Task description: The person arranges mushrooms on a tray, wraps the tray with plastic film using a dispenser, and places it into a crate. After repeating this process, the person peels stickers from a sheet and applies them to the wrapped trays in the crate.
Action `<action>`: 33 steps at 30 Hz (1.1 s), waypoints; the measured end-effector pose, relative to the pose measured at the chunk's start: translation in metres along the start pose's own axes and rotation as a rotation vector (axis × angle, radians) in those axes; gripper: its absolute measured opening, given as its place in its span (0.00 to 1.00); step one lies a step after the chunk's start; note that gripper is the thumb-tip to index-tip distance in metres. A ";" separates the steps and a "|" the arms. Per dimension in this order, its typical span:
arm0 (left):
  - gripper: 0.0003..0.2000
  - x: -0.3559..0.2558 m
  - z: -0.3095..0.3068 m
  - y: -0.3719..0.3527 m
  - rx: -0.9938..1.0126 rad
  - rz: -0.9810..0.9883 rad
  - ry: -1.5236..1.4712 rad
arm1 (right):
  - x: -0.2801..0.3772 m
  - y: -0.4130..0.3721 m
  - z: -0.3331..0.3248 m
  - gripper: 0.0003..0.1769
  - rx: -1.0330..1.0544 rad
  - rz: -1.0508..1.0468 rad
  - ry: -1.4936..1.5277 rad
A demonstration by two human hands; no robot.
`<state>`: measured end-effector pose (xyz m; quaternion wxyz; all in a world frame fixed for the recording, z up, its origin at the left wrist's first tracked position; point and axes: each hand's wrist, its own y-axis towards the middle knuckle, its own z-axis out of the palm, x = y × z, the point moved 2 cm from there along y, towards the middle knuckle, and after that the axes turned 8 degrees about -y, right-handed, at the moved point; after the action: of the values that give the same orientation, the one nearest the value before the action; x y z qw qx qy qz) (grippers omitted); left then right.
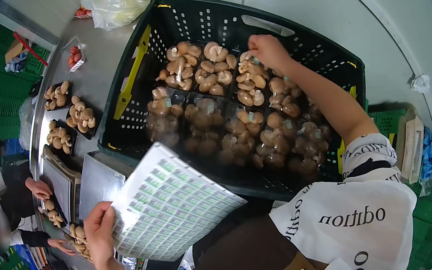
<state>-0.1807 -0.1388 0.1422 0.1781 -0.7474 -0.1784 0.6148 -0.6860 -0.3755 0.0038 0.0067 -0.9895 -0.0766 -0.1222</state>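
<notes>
My left hand [101, 234] is closed on the edge of a sheet of stickers [165, 208], printed in rows of small green and grey labels and tilted in front of the crate. Inside the dark green crate [132, 47] sit several film-wrapped packs of brown mushrooms. Over a mushroom pack [250, 81] in the back row is my right hand [268, 52], its fingers curled together at the pack's far end. A small green label shows just below those fingers; whether they hold anything is hidden. Similar labels are on several front packs.
On the metal table left of the crate are mushroom trays [80, 116], a tomato pack [74, 58] and a metal-topped device [100, 184]. A plastic bag [117, 4] lies behind. At far left, a co-worker's hands [39, 188] are near loose mushrooms. Green crates [390, 120] stand at right.
</notes>
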 end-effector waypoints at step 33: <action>0.14 0.027 0.000 0.147 -0.606 0.937 0.583 | 0.209 0.026 -0.015 0.08 -0.001 -0.531 0.211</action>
<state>-0.1690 -0.2536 0.0477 -0.2885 -0.9003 0.0576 0.3208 -0.4857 -0.3707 0.0692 -0.0183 -0.9167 -0.3317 -0.2222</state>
